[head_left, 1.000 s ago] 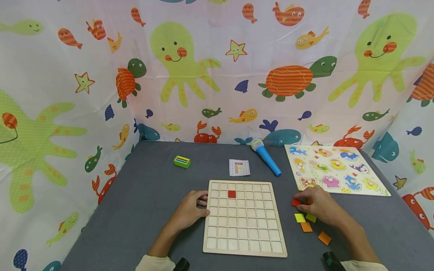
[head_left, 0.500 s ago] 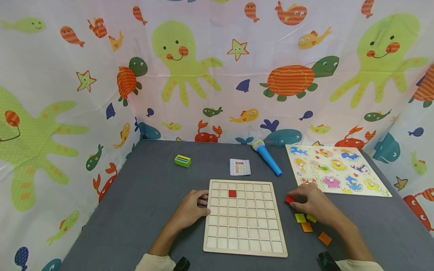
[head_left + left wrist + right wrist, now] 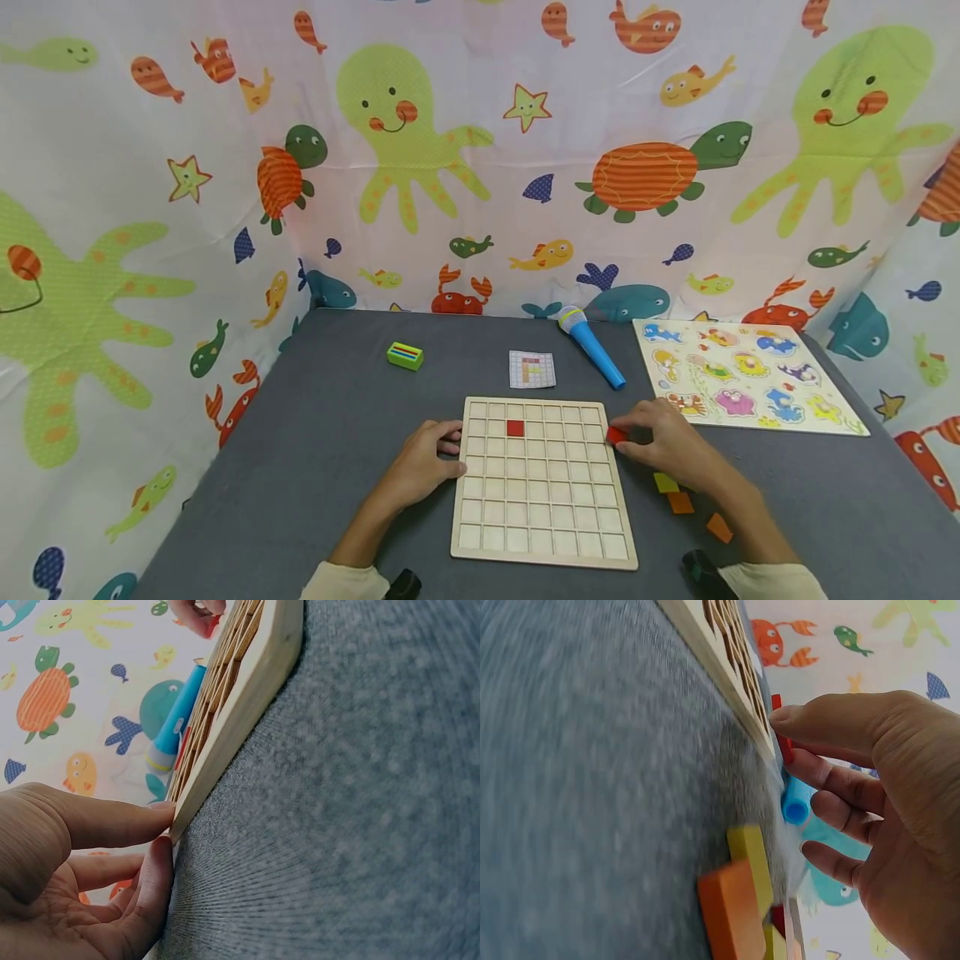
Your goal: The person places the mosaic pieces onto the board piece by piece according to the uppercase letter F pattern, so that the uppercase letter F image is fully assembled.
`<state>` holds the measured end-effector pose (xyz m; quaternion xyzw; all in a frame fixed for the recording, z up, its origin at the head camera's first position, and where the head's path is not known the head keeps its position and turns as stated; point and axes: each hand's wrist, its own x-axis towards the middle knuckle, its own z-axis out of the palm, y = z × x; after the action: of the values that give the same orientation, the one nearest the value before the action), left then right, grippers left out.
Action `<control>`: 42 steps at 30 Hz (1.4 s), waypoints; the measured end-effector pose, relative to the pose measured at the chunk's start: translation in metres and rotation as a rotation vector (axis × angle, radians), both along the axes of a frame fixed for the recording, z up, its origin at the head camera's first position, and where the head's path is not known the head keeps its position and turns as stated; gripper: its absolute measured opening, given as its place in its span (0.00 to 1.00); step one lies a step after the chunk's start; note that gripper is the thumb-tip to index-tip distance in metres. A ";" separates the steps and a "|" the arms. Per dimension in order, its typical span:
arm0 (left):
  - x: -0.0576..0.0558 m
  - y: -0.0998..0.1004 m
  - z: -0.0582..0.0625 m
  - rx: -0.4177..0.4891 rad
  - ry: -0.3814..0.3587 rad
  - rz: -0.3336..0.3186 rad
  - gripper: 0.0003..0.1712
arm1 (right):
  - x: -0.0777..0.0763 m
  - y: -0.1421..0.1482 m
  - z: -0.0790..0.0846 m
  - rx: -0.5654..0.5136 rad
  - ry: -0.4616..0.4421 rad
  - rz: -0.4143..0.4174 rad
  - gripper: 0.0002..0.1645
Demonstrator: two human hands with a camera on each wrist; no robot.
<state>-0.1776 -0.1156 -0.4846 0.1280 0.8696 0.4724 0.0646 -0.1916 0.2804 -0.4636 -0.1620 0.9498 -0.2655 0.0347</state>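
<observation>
A square wooden grid board (image 3: 540, 500) lies on the dark table, with one red tile (image 3: 515, 428) in a cell of its second row. My left hand (image 3: 423, 467) rests against the board's left side, thumb and index fingertip touching the edge. Beside the board's upper right edge, my right hand (image 3: 671, 442) pinches another red tile (image 3: 617, 435) between thumb and fingers. In the right wrist view that tile (image 3: 781, 739) stands on edge under the thumb tip. Below the right hand lie a yellow tile (image 3: 666, 482) and orange tiles (image 3: 681, 502), partly hidden by the forearm.
Behind the board lie a small grid pattern card (image 3: 532, 369), a blue toy microphone (image 3: 597, 354) and a green block with coloured stripes (image 3: 405, 357). A sea-animal puzzle board (image 3: 750, 375) lies at the back right. A printed cloth (image 3: 480, 167) hangs around the table.
My right hand has moved left with the red tile, from beside the loose tiles to the board's right edge. My left hand stays at the left side.
</observation>
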 end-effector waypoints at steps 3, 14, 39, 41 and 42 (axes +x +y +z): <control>0.000 0.000 0.000 0.003 0.002 -0.001 0.36 | -0.003 -0.006 0.001 0.001 0.002 0.005 0.20; 0.000 0.000 -0.001 -0.002 0.007 -0.007 0.36 | -0.015 -0.028 0.000 -0.011 0.019 0.022 0.18; 0.001 0.000 0.000 -0.016 0.007 0.006 0.35 | -0.032 -0.070 -0.005 -0.069 -0.007 0.126 0.16; 0.001 0.000 0.000 -0.016 0.004 0.007 0.35 | -0.033 -0.074 -0.005 -0.061 -0.006 0.133 0.16; 0.001 0.000 0.001 -0.016 0.005 0.006 0.35 | -0.033 -0.076 -0.005 -0.059 -0.009 0.135 0.16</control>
<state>-0.1770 -0.1154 -0.4839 0.1259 0.8738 0.4655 0.0620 -0.2249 0.2043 -0.4686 -0.2253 0.9283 -0.2911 0.0519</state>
